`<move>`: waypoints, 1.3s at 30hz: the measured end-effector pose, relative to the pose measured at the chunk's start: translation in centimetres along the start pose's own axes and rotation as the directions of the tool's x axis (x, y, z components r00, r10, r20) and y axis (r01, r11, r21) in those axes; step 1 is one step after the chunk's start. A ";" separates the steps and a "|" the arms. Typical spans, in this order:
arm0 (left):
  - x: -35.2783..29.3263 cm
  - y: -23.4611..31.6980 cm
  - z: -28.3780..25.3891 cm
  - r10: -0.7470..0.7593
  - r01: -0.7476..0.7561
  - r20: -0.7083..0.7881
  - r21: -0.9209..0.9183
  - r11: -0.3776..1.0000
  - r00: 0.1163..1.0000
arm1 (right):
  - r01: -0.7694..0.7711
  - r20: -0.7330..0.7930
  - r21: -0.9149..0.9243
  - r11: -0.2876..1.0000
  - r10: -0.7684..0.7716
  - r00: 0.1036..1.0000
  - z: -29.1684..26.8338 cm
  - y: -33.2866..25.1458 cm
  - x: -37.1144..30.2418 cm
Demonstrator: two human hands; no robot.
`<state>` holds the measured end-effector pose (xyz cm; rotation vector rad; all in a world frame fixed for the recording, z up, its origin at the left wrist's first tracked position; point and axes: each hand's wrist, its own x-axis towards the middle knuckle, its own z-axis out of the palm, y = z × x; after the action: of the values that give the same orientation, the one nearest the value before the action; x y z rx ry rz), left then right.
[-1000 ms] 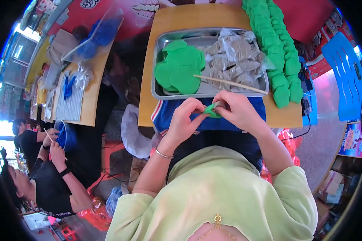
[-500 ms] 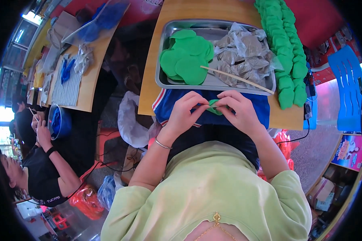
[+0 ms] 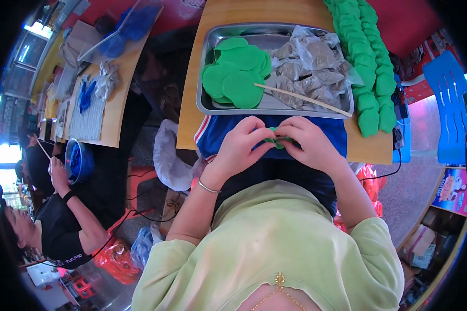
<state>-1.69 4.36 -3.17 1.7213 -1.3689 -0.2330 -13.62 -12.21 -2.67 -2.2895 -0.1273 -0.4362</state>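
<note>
Rectangular silver metal tray point(image 3: 275, 111) right ahead; left hand point(image 3: 242, 142) and right hand point(image 3: 308, 142) both pinching small green piece point(image 3: 279, 145), can't tell its direction or long axis.

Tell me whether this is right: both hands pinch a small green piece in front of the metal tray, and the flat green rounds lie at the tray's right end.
One error: the head view shows the flat green rounds at the left end of the metal tray. The rest stands.
</note>
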 end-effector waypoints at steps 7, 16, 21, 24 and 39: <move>1.7 1.3 -1.7 0.127 -0.290 0.344 0.480 0.828 0.930 | -0.079 0.089 -0.015 0.997 0.080 0.993 -0.9 -0.3 -0.4; 3.9 2.5 -1.8 0.097 -0.433 0.554 0.517 0.739 0.827 | 0.023 0.089 -0.139 0.990 -0.011 0.996 -0.9 0.3 -0.7; 3.1 2.2 -1.9 0.274 -0.470 0.481 0.353 0.809 0.833 | -0.007 0.021 0.003 1.000 0.007 1.000 -1.2 0.4 -0.8; 2.0 1.0 -1.4 0.367 -0.525 0.417 0.372 0.766 0.831 | 0.000 0.004 0.027 1.000 0.000 1.000 -1.1 0.4 -0.7; 2.6 1.4 -2.2 0.227 -0.403 0.471 0.314 0.860 0.852 | -0.002 0.042 -0.018 1.000 0.003 0.999 -1.3 0.2 -0.6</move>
<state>-0.33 3.27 0.06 1.7930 -2.1295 -0.1379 -14.45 -13.23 -2.17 -2.3166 -0.1416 -0.3898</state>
